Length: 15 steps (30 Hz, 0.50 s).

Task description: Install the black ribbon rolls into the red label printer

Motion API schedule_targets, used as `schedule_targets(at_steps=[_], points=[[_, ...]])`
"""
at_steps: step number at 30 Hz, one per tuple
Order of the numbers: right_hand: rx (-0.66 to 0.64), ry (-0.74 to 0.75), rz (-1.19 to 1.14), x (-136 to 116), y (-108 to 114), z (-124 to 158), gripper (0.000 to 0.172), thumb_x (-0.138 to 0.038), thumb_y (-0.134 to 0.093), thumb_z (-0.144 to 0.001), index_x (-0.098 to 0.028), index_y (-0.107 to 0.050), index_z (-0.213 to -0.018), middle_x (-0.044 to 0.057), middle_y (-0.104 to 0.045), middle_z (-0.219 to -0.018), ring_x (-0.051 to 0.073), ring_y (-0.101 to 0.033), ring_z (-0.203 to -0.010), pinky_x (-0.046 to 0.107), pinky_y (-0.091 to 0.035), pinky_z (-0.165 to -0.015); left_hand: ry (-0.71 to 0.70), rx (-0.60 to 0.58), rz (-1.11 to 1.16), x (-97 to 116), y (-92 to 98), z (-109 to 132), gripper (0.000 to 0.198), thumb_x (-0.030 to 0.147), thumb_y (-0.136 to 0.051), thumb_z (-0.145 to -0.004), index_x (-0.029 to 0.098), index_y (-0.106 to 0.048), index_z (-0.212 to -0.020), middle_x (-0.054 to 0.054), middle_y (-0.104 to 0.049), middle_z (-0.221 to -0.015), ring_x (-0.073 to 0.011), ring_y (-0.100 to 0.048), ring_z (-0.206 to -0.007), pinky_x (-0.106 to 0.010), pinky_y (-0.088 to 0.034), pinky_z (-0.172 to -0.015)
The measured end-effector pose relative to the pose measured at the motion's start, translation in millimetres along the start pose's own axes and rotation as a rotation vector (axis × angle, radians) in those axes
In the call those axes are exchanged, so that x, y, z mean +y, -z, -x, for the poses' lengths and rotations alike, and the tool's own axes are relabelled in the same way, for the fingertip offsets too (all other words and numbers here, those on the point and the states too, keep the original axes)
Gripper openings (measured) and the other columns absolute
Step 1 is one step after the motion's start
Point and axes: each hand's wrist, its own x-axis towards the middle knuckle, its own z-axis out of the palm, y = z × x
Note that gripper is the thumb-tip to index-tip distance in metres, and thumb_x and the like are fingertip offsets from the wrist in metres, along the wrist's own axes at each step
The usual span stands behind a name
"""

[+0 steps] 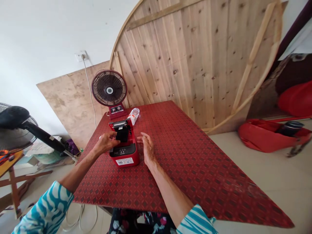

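Observation:
A red thermal label printer [124, 156] stands on the red patterned tabletop [195, 169], its lid raised and a black inner part [122, 134] showing. My left hand [106, 143] reaches over the printer's left side, with its fingers against that black part. My right hand [147, 149] hangs just right of the printer, fingers apart, holding nothing. A label with a barcode marks the printer's front. Part of the printer's interior is hidden behind my left hand.
A clear plastic bottle [133, 116] lies behind the printer, beside a small desk fan [109, 88] at the table's far end. A standing fan [17, 126] is at left. A round wooden board [195, 65] leans behind the table, and a red bag [268, 136] lies on the floor at right.

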Motion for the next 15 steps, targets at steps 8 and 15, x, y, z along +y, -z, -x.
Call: schedule_targets(at_steps=[8, 15], points=[[0.009, -0.042, 0.048, 17.8, 5.6, -9.1, 0.037, -0.051, -0.057, -0.073, -0.022, -0.066, -0.095, -0.001, -0.069, -0.073, 0.015, -0.061, -0.064, 0.028, -0.046, -0.061, -0.036, -0.051, -0.094, -0.9, -3.3, -18.2, 0.021, 0.029, -0.070, -0.062, 0.021, -0.070, -0.081, -0.001, -0.071, -0.080, -0.0213, -0.065, -0.080, -0.029, -0.047, -0.073], [-0.017, -0.043, 0.068, 22.7, 6.0, -13.1, 0.033, -0.046, -0.054, -0.075, -0.023, -0.065, -0.096, -0.002, -0.068, -0.074, 0.015, -0.061, -0.065, 0.029, -0.045, -0.065, 0.080, -0.059, 0.025, -8.0, -7.7, -15.6, 0.025, 0.037, -0.074, -0.059, 0.019, -0.066, -0.074, 0.002, -0.065, -0.068, -0.0178, -0.061, -0.067, -0.027, -0.044, -0.063]])
